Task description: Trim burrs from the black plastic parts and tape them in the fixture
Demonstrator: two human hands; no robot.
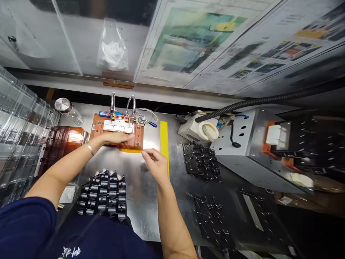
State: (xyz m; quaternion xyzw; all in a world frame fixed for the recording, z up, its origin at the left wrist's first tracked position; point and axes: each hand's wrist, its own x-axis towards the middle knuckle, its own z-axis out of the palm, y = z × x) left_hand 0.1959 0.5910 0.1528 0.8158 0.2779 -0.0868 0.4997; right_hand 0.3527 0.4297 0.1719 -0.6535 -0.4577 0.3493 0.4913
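Shiny steel workbench [141, 205] backed by printed white sheets [237, 46]; right hand [157, 166] pinching a translucent amber strip [131, 149]; left hand [118, 137] over a flat reddish-brown fixture [139, 136], its grip indiscernible.

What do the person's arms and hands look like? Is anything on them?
No gloves! The left hand has a shiny, pale band around its wrist, and a dark blue short sleeve covers that upper arm. The right hand and its forearm have nothing on them that I can see; that arm's sleeve is out of view.
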